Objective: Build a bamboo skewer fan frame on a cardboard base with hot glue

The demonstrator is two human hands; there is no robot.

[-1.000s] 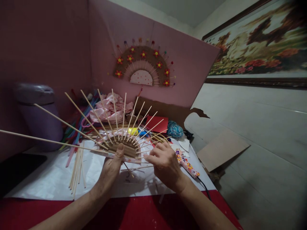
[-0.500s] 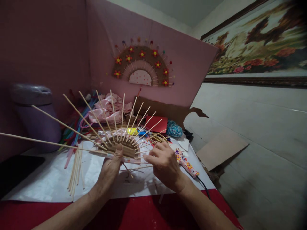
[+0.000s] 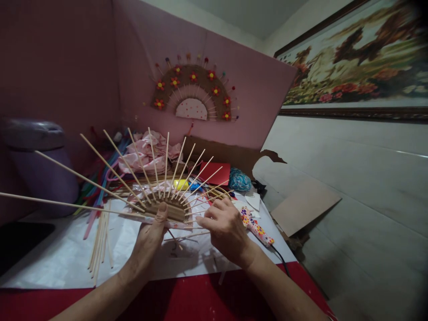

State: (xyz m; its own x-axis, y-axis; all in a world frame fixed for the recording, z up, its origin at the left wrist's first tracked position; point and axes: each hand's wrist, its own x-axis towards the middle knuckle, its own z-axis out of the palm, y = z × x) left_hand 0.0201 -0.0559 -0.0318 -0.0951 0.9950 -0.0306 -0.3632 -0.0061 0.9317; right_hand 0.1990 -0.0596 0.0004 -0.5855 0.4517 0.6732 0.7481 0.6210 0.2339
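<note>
My left hand [image 3: 150,240] grips a half-round cardboard piece [image 3: 175,212], thumb on top and the other fingers hidden beneath. Thin wooden sticks [image 3: 166,165] fan out from its curved edge, the leftmost ones reaching far to the left. At the cardboard's right end, my right hand [image 3: 229,232] is closed in a pinch on the lowest stick [image 3: 190,221], close to where it meets the cardboard. Patterned pink fabric shows along the rim under the cardboard. Just right of my right hand lies a flower-patterned glue gun [image 3: 257,229] with a black cord.
Loose sticks [image 3: 99,243] lie on the white sheet [image 3: 130,263] at left. Behind are pink cloth [image 3: 143,154], red paper [image 3: 216,172], a blue yarn ball [image 3: 240,179] and torn cardboard [image 3: 224,156]. A purple bin [image 3: 40,174] stands left. A flowered half-ring decoration [image 3: 192,73] hangs on the pink board.
The whole view has shifted slightly, so everything appears a little further left. Both hands keep their hold on the cardboard and the stick, with hardly any movement between them.
</note>
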